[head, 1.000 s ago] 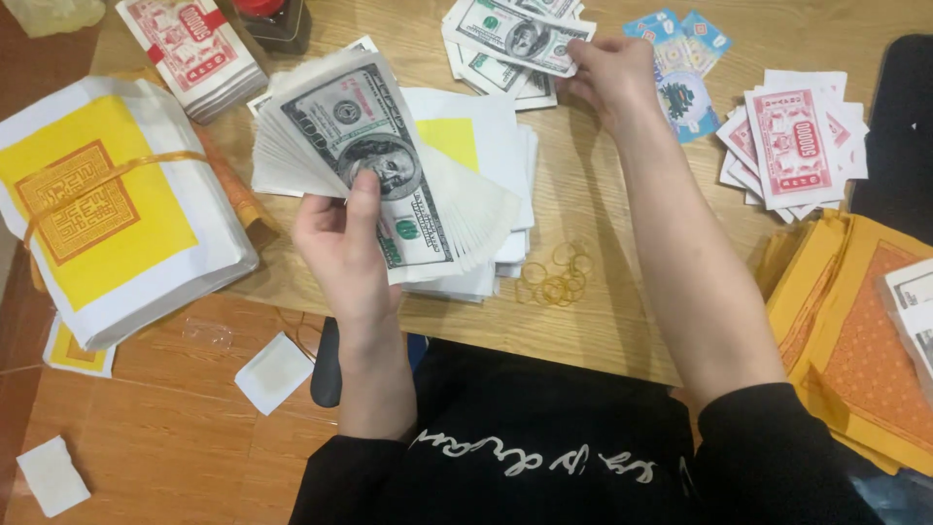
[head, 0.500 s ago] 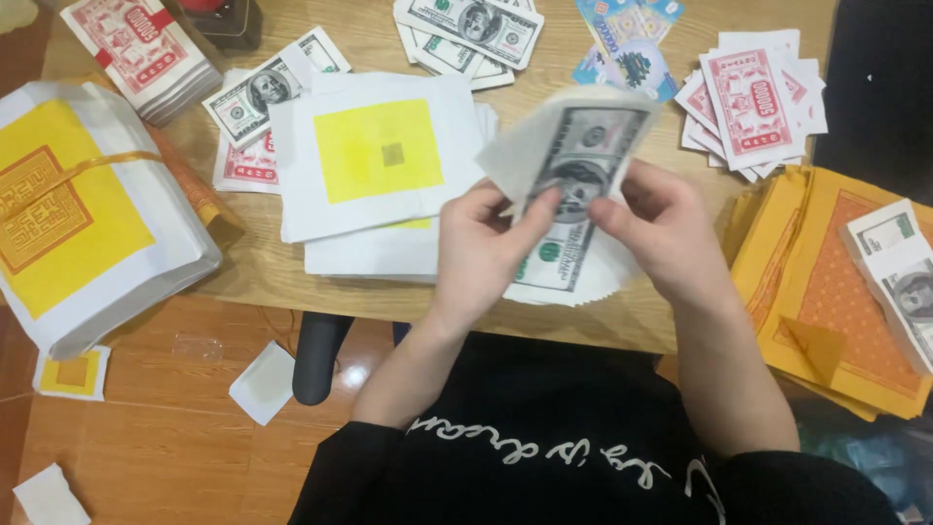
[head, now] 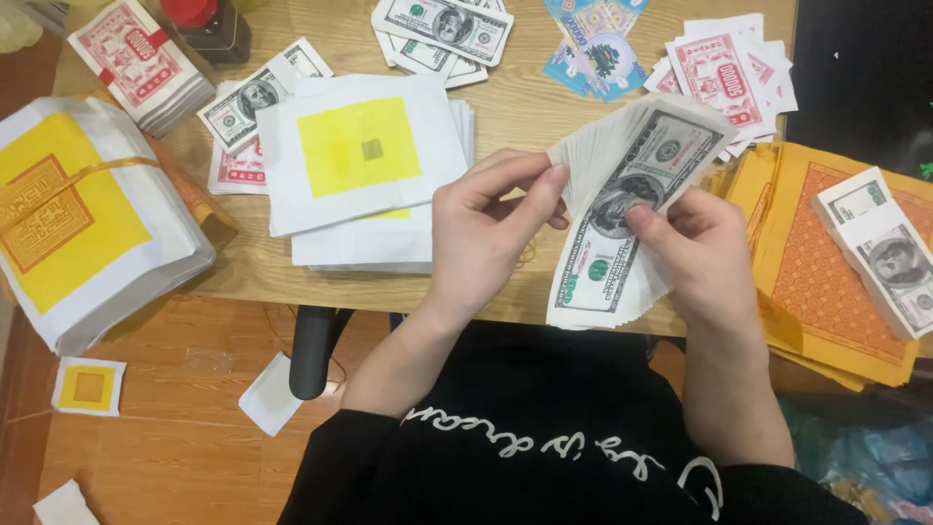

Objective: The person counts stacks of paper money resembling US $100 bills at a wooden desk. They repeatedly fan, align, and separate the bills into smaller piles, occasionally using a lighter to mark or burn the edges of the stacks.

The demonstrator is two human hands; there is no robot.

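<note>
My right hand [head: 692,255] grips a fanned stack of green-and-white paper banknotes [head: 622,219] from its right side, thumb pressed on the top note. My left hand [head: 484,231] touches the stack's upper left edge with thumb and fingertips spread along the fan. Both hands hover over the front edge of the wooden table [head: 515,112], right of a pile of white sheets with yellow squares [head: 362,156].
A big tied bundle of white-and-yellow paper [head: 83,219] lies at left. Red printed notes [head: 141,63], more banknotes [head: 442,27], blue notes [head: 595,44] and red notes [head: 724,68] lie behind. Orange sheets [head: 826,272] with a banded banknote bundle [head: 884,248] lie at right. Paper squares [head: 89,386] lie on the floor.
The banknote stack went from my left hand alone over the white sheets to both hands at the table's right front. My right hand came back from the far banknotes and gripped it.
</note>
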